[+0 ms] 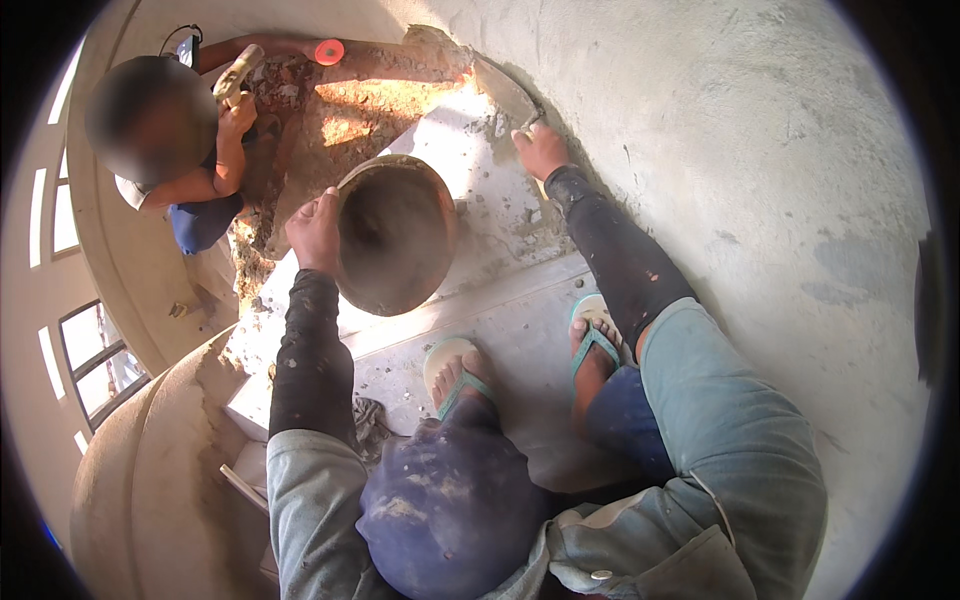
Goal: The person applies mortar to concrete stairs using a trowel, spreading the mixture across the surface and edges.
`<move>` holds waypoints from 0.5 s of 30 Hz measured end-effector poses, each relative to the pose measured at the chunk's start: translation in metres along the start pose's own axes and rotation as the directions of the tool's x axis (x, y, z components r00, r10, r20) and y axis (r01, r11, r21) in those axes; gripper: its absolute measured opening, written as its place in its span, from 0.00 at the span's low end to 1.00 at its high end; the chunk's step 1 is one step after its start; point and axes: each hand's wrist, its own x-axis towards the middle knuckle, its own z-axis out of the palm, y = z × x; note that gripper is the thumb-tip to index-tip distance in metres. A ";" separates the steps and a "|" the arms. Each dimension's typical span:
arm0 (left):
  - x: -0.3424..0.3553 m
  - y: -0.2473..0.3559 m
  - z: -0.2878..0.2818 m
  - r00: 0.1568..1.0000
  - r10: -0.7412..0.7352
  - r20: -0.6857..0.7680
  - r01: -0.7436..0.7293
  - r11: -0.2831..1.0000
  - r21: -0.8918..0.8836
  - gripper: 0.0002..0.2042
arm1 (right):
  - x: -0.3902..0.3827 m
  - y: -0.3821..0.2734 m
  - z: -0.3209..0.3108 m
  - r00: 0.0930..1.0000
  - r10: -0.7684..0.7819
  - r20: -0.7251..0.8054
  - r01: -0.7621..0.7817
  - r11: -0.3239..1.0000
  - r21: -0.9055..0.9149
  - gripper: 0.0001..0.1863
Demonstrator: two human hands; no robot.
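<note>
My left hand (315,232) is closed on the rim of a round, mortar-stained bucket (447,205). The bucket tilts toward me over the pale step, its inside dark and dusty. Out to the right, my right hand (542,152) grips a trowel (508,95). The trowel's blade points up and left, along the line where the plastered wall (720,130) meets the step. A bit of its handle shows below my fist.
At the left a co-worker (215,180) crouches, holding up a pale, dusty tool (238,75). Broken rubble (365,110) covers the ground beyond the bucket, near a red disc (329,52). A crumpled grey rag (370,425) lies beside my sandalled feet. A curved, plastered low wall (150,460) runs along the left.
</note>
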 end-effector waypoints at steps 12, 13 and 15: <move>0.002 -0.002 0.009 1.000 0.011 -0.024 -0.011 1.000 -0.008 0.20 | -0.080 0.050 -0.036 1.000 -0.004 0.000 0.004 1.000 0.020 0.28; 0.002 -0.002 0.008 1.000 -0.009 -0.030 0.009 1.000 -0.009 0.20 | -0.081 0.052 -0.034 0.998 -0.031 0.057 0.036 0.996 -0.082 0.28; 0.007 -0.011 0.004 0.999 0.033 -0.032 -0.031 0.999 0.044 0.20 | -0.083 0.057 -0.030 0.991 -0.021 0.129 0.045 0.982 -0.183 0.29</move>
